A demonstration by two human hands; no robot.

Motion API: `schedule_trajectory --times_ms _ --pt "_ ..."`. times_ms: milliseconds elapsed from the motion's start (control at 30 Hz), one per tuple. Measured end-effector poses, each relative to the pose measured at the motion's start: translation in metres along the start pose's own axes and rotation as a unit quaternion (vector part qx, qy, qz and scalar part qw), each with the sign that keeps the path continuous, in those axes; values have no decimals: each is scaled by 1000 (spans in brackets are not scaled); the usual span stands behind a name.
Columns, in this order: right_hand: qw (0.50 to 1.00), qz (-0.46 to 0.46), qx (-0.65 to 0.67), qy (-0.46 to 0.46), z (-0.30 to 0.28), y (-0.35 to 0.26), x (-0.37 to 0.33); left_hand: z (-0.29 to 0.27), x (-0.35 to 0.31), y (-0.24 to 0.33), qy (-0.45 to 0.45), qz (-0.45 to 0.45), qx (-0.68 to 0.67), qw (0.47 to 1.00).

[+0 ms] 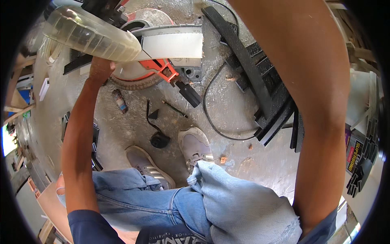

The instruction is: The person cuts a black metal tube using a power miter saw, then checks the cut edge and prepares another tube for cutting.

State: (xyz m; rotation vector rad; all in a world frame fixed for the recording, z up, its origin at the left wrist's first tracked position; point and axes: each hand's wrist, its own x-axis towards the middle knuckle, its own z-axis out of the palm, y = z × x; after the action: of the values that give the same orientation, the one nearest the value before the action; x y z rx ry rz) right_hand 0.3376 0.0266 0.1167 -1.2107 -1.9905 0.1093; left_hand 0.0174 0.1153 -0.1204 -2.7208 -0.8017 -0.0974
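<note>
A clear ribbed plastic bottle (91, 34) lies slantwise over the mitre saw at the upper left. My left hand (102, 68) is beneath its lower edge, close to the saw's round base; most of its fingers are hidden, so its grip cannot be made out. Against the saw's metal fence (170, 29) is a white flat strip (172, 45). An orange-red saw arm (162, 69) with a black handle (189, 94) points toward my feet. My right forearm rises along the right side and leaves at the top edge, with that hand out of sight.
On the floor lie a tape measure (159, 139), a pencil (174, 109) and a small bottle (120, 101). Long black profiles (248, 61) are stacked at the right. A black cable (207, 107) loops beside them. My shoes (196, 146) are near the middle.
</note>
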Motion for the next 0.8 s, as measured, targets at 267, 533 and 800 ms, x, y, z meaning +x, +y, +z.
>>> schedule_trajectory --times_ms 267,533,800 --pt "1000 -26 -5 -10 13 6 28 6 -3 1 28 27 23 999" --pt "999 -34 -11 -16 19 6 46 1 -5 -1 35 78 124 989" --pt "999 -34 -20 -18 22 11 57 2 -6 3 -76 -20 -12 997"
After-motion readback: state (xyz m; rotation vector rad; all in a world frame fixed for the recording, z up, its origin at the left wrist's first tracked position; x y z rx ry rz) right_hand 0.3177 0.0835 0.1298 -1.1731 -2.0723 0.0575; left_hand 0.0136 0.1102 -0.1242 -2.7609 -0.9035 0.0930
